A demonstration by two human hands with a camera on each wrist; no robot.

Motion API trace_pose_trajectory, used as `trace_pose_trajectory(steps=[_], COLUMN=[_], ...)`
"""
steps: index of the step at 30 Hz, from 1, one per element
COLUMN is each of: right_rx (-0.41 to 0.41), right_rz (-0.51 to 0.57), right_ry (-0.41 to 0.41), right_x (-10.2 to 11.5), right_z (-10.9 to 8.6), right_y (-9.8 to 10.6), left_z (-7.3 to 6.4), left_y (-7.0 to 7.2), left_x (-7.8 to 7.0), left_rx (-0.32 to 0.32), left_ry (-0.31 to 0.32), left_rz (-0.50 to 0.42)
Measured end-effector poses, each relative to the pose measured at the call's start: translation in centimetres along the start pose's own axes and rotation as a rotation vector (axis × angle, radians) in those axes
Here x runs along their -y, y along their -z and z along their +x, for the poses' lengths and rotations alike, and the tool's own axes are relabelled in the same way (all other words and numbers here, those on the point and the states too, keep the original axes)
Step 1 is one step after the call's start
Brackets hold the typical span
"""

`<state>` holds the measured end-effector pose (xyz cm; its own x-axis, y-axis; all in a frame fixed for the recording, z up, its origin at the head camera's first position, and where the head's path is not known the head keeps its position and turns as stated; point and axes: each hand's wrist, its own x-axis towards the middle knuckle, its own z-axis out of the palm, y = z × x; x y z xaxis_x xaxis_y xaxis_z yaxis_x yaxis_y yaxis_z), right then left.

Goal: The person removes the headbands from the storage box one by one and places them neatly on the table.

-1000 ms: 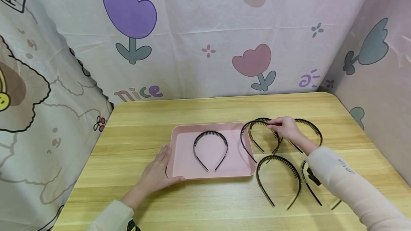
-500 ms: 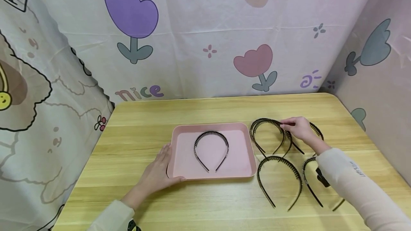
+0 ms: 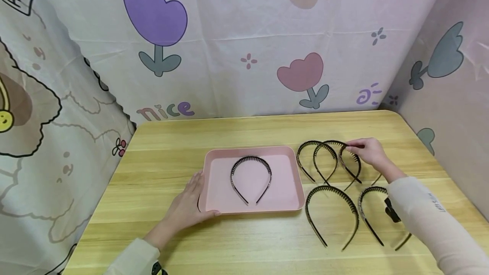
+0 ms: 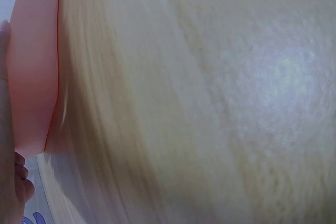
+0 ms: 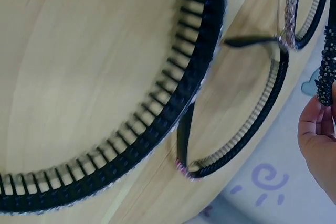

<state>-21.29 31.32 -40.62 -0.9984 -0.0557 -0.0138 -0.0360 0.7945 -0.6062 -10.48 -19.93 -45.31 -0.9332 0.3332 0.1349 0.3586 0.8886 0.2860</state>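
Note:
A pink tray (image 3: pixel 275 206) stands on the table, holding one black toothed headband (image 3: pixel 250 157). My left hand (image 3: pixel 185 207) rests against the tray's left end, fairly straight fingers along the side and thumb on the near edge. To the right of the tray my right hand (image 3: pixel 368 152) pinches a headband (image 3: pixel 328 142) by its arch. That held headband overlaps another headband (image 3: pixel 302 166) in the head view. In the right wrist view, my fingertips (image 5: pixel 312 114) grip a dark beaded stretch of headband (image 5: pixel 326 66) at the right edge.
Nearer the front lie a headband (image 3: pixel 331 188) and another headband (image 3: pixel 366 220) with a black bow, partly hidden by my right sleeve (image 3: pixel 424 211). Behind my right hand a further headband (image 3: pixel 378 177) is mostly covered. A printed cloth (image 3: pixel 229 54) hangs behind the wooden table (image 3: pixel 229 245).
My right hand has moved right, drawing the held headband from over the tray's right edge to among the other headbands. The left hand and the tray have stayed put.

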Motion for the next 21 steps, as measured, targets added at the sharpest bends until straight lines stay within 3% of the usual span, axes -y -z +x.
trace_pose_trajectory(steps=[21], right_rx=[-0.034], right_rz=[-0.077], right_ry=[-0.044], right_x=[-4.8], right_z=[-1.4], right_y=[3.5], left_z=[-0.1], left_y=[0.2], left_x=[-0.2], left_rx=[0.019], left_ry=[0.013], left_rz=[0.002])
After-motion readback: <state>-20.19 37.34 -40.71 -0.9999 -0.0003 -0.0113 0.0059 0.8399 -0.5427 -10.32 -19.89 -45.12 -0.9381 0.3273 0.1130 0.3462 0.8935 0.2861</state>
